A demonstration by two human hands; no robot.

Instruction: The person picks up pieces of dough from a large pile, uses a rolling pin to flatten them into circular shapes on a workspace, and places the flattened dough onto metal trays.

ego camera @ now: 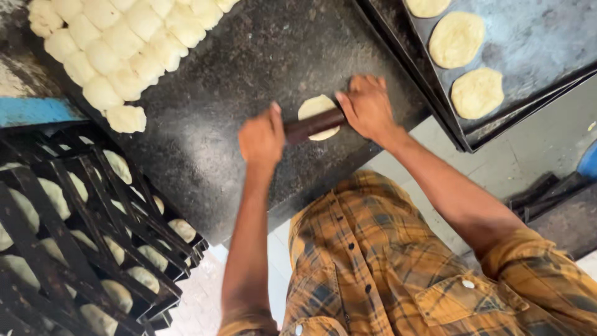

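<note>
Both hands press a dark wooden rolling pin (313, 126): left hand (261, 138) and right hand (368, 107) clamped on its ends, its long axis spanning between them over the flat pale dough round (314, 107) on the black stone tabletop (211, 106).

Hands: two, left (261, 138) and right (368, 107)
Rolling pin (313, 126): one
Flat dough rounds on tray (477, 93): three
Dough round under pin (316, 107): one

Soft even daylight, slight motion blur, wide-angle distortion.
</note>
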